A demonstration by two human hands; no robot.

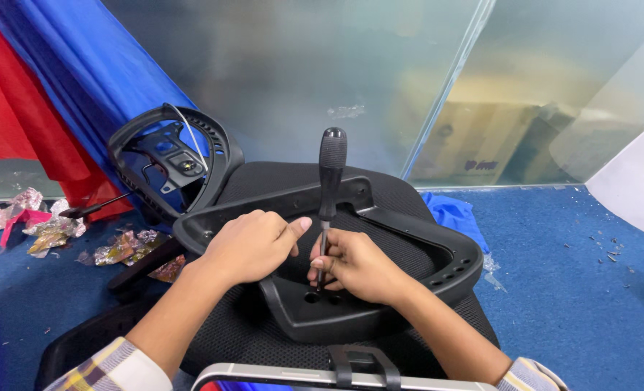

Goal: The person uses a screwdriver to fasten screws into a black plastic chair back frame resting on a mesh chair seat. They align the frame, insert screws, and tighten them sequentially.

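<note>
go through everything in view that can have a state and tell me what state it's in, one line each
Screwdriver: upright, tip down at a hole in the frame.
Right hand: closed around the screwdriver's lower shaft.
Left hand: resting on the frame, thumb out toward the shaft.
Black plastic frame: lying on the mesh chair seat.
Second chair part: propped on the floor.
Foil scraps: crumpled, scattered on the blue carpet.

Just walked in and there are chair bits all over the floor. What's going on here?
A person is working on a black plastic chair frame lying on a black mesh seat. The right hand pinches the metal shaft of an upright black-handled screwdriver, its tip at a screw hole in the frame's plate. The left hand rests on the frame beside it.
</note>
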